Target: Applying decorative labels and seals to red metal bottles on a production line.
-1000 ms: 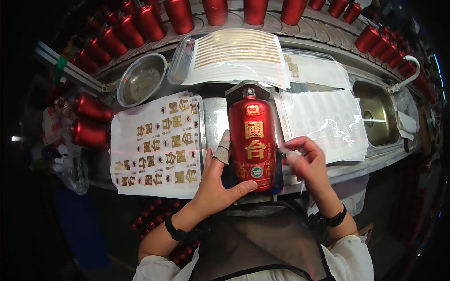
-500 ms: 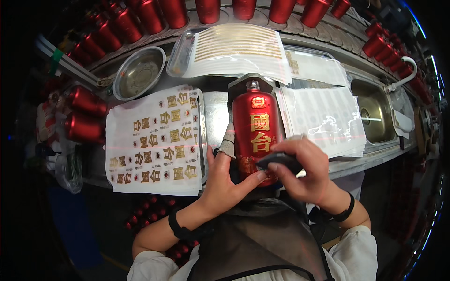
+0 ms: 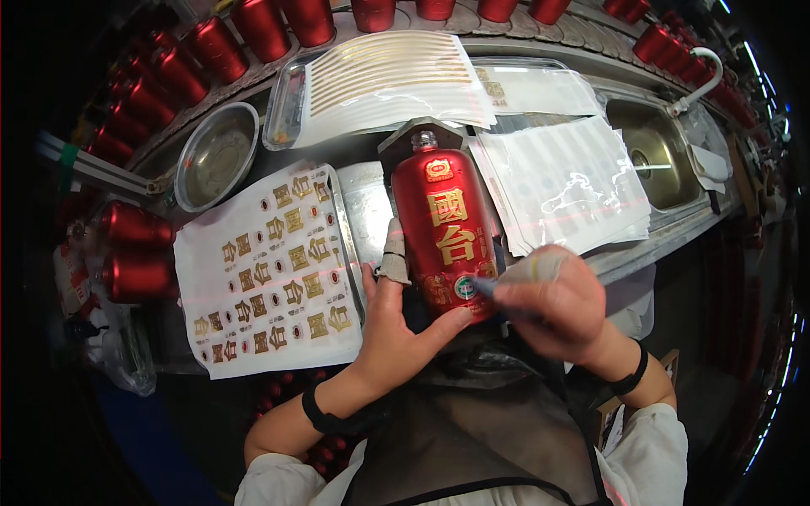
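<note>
A glossy red bottle (image 3: 440,207) with gold characters lies on its back in a dark angular holder (image 3: 461,142), its clear neck pointing away from me. My left hand (image 3: 398,325) steadies the bottle's lower left side, thumb pressed on the front near the base and fingers along the flank. A finger cover (image 3: 394,257) is on one finger. My right hand (image 3: 558,302), smeared by motion, is closed on a dark flat-tipped tool (image 3: 485,287). The tip is beside a small round green-and-white label (image 3: 465,287) low on the bottle. Most of the tool hides behind my fingers.
Left of the bottle lies a sheet of gold character decals (image 3: 278,278) on a tray. White sheets (image 3: 574,185) are stacked to the right, before a sink (image 3: 654,160). Striped gold sheets (image 3: 388,80) and a metal bowl (image 3: 218,156) stand behind. Red bottles (image 3: 261,29) line the far conveyor.
My right hand has drawn back to the right with the tool, uncovering the round green label. The whole view has shifted and tilted slightly. My left hand remains on the bottle.
</note>
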{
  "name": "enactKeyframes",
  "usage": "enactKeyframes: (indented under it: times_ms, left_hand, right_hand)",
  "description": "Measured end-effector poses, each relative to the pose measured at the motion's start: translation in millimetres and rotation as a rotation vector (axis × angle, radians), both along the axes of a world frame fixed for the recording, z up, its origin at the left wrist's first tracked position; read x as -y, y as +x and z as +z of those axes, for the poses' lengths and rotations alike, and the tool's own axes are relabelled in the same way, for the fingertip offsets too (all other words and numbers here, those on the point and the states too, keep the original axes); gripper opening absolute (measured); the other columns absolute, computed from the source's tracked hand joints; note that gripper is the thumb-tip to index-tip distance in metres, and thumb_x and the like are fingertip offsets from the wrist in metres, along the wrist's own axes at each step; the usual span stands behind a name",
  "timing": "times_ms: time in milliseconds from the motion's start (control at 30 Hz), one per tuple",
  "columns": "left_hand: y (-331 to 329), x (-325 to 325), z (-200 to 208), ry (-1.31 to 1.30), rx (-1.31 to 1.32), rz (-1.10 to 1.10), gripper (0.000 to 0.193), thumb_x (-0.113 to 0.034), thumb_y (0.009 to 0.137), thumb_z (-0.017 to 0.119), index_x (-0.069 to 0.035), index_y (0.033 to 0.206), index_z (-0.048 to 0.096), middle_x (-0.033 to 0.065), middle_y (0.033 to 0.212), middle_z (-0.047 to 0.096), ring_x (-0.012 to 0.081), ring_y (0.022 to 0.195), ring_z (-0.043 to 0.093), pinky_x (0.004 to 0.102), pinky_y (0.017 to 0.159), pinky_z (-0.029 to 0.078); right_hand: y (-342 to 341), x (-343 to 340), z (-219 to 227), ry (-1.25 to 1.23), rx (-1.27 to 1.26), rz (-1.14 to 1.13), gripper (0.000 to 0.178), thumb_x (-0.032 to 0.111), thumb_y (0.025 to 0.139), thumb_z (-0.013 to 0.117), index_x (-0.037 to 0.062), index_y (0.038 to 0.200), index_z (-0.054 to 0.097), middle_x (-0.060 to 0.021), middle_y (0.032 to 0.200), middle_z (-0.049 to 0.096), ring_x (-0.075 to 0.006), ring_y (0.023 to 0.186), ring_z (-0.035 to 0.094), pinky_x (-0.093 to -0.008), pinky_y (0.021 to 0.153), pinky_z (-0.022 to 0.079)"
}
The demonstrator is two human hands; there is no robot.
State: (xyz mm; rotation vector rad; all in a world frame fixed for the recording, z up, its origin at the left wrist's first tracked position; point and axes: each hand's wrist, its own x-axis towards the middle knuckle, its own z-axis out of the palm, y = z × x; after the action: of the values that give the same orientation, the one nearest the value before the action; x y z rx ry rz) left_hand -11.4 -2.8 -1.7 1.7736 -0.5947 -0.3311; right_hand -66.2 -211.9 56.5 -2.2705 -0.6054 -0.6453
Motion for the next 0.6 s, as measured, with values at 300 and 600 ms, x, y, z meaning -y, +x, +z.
enactKeyframes:
  times_ms: [300,600]
  left_hand:
    - [-0.9,-14.6,-1.7,-0.242,-0.178,-0.026,0.079,-0.021,0.09,0.06,0.005,0.152,0.019,0.0199,0.152,0.036,0.0266,0.145,0.028,0.0425,0.119,-0.004]
    - [-9.8,-16.8,-5.9,-0.196,-0.142,0.025,0.075,-0.022,0.093,0.058,0.003,0.152,0.021,0.0198,0.153,0.035,0.0258,0.145,0.028,0.0446,0.118,-0.006]
  right_hand:
    - [-19.5,-26.1,-3.5,-0.06,0.114,-0.045,0.019,0.01,0.066,0.075,0.0071,0.083,0.068,-0.0033,0.083,0.06,-0.0226,0.079,0.059,-0.0333,0.063,0.047]
    - [-18.0,-38.2,-13.7,-0.172,0.173,0.071,0.014,0.005,0.071,0.076,0.0099,0.075,0.064,0.0002,0.073,0.05,-0.0184,0.074,0.058,-0.0314,0.062,0.047]
